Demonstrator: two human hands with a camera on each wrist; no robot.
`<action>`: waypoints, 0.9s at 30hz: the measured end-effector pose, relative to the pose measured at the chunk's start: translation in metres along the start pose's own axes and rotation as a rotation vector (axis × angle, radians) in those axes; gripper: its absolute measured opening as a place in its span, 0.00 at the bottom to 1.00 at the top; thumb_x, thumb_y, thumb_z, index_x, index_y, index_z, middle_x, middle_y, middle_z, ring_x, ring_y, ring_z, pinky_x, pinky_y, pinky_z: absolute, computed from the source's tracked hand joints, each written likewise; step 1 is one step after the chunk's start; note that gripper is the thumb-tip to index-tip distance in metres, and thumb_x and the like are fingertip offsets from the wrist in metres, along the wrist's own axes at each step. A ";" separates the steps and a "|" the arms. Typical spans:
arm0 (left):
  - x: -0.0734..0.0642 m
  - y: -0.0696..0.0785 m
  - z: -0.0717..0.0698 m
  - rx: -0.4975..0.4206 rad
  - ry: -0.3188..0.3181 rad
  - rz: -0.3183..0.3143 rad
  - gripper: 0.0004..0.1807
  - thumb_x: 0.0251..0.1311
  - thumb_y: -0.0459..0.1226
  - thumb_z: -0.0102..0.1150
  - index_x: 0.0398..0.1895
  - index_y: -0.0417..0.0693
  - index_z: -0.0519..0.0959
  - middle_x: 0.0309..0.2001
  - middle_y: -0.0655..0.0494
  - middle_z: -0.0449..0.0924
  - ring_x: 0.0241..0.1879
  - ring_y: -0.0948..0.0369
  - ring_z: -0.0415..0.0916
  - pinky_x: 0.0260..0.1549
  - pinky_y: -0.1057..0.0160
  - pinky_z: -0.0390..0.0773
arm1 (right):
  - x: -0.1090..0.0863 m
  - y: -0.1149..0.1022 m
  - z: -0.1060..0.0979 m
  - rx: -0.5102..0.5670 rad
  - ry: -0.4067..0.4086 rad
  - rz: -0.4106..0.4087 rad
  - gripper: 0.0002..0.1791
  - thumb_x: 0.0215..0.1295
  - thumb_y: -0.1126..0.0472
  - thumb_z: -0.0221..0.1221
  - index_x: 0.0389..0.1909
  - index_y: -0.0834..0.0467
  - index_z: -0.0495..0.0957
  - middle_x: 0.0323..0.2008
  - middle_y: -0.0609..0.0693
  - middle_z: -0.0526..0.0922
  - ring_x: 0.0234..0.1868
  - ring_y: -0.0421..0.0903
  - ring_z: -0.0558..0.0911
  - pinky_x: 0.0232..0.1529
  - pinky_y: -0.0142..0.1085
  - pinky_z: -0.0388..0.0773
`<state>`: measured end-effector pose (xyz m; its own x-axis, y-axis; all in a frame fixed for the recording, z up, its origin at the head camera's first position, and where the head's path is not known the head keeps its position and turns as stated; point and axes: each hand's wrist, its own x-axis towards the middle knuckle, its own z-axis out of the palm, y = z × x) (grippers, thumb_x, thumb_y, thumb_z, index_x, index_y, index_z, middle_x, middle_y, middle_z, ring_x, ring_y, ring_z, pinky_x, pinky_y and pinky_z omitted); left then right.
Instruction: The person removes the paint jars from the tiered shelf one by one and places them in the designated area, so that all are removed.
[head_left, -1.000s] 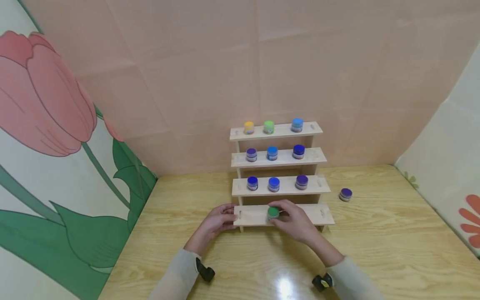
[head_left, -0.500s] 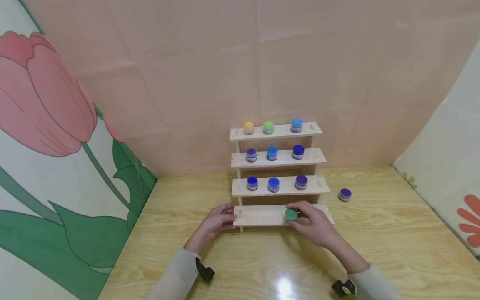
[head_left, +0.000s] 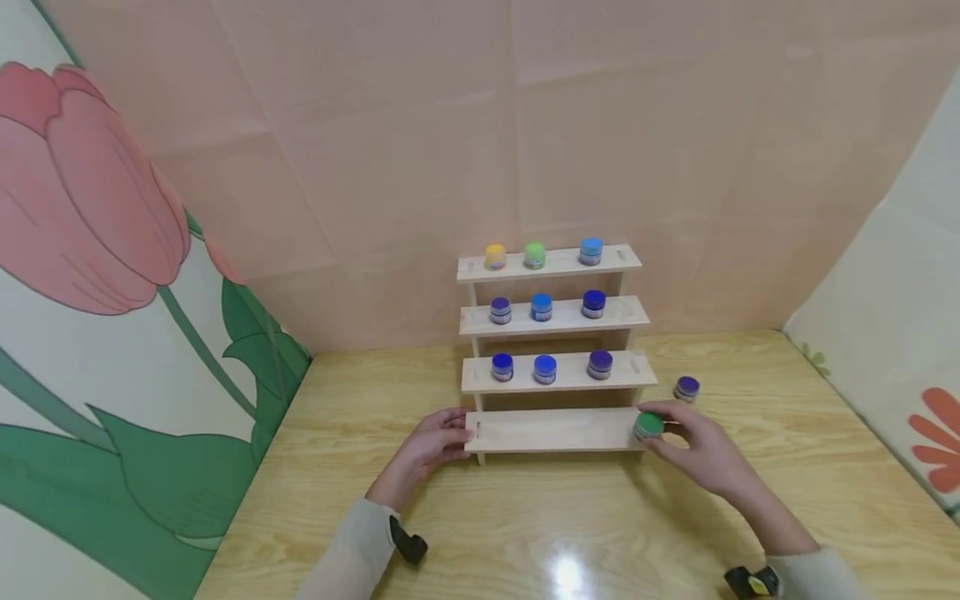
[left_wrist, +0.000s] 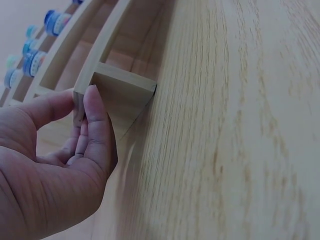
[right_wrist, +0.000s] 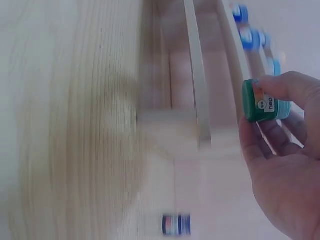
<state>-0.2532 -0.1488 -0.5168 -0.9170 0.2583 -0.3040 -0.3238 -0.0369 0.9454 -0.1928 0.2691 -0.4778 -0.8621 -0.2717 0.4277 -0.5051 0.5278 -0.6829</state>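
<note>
A pale wooden four-step shelf [head_left: 555, 431] stands on the table. My left hand [head_left: 431, 442] pinches the left end of its lowest step; the left wrist view shows thumb and fingers [left_wrist: 97, 115] on either side of the board's end. In my right hand [head_left: 708, 450] is a small paint jar with a green lid [head_left: 648, 425], gripped between thumb and fingers at the right end of that same step. The right wrist view shows the jar [right_wrist: 260, 102] with its label partly covered by a finger.
Several small jars stand on the upper three steps, among them a yellow jar [head_left: 495, 257], a light green jar [head_left: 534, 256] and a dark blue jar [head_left: 593, 304]. A purple-lidded jar [head_left: 686, 388] sits on the table right of the shelf. A pinkish backdrop [head_left: 375, 167] rises behind.
My right hand has carried the green-lidded jar rightward along the lowest step, from near its middle to its right end. The left hand has kept its hold on the shelf.
</note>
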 end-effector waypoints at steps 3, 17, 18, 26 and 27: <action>-0.001 0.001 0.000 0.002 0.003 0.004 0.31 0.64 0.25 0.60 0.71 0.33 0.65 0.49 0.48 0.74 0.37 0.58 0.79 0.35 0.64 0.86 | -0.004 0.010 -0.012 -0.015 0.012 -0.007 0.25 0.58 0.75 0.68 0.58 0.65 0.78 0.50 0.59 0.80 0.50 0.23 0.74 0.52 0.14 0.73; -0.001 0.001 0.000 0.005 -0.006 0.005 0.30 0.64 0.25 0.60 0.70 0.33 0.66 0.48 0.48 0.74 0.37 0.58 0.79 0.35 0.64 0.86 | -0.012 0.072 -0.063 -0.043 0.048 0.053 0.25 0.63 0.75 0.65 0.61 0.72 0.73 0.48 0.46 0.78 0.47 0.24 0.74 0.47 0.14 0.74; -0.001 0.001 0.000 0.002 -0.008 0.003 0.31 0.64 0.25 0.60 0.70 0.33 0.66 0.48 0.48 0.74 0.37 0.58 0.79 0.35 0.64 0.86 | -0.012 0.077 -0.065 -0.039 0.045 0.069 0.25 0.64 0.74 0.64 0.61 0.72 0.72 0.49 0.44 0.77 0.47 0.23 0.74 0.46 0.14 0.74; -0.001 0.002 0.001 -0.001 -0.010 0.009 0.31 0.64 0.25 0.60 0.71 0.33 0.66 0.49 0.47 0.74 0.37 0.57 0.79 0.35 0.64 0.86 | -0.004 0.106 -0.081 -0.052 -0.027 0.216 0.28 0.73 0.64 0.59 0.68 0.71 0.66 0.59 0.65 0.72 0.48 0.16 0.68 0.42 0.15 0.75; -0.001 0.002 0.001 -0.001 -0.008 0.007 0.31 0.64 0.25 0.60 0.71 0.33 0.66 0.49 0.47 0.74 0.37 0.57 0.80 0.35 0.64 0.86 | -0.003 0.110 -0.082 -0.057 -0.035 0.227 0.28 0.74 0.63 0.58 0.69 0.72 0.65 0.60 0.69 0.71 0.48 0.16 0.67 0.42 0.15 0.76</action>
<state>-0.2533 -0.1485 -0.5142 -0.9173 0.2661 -0.2963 -0.3175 -0.0399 0.9474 -0.2428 0.3938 -0.5052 -0.9549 -0.1680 0.2450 -0.2954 0.6233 -0.7241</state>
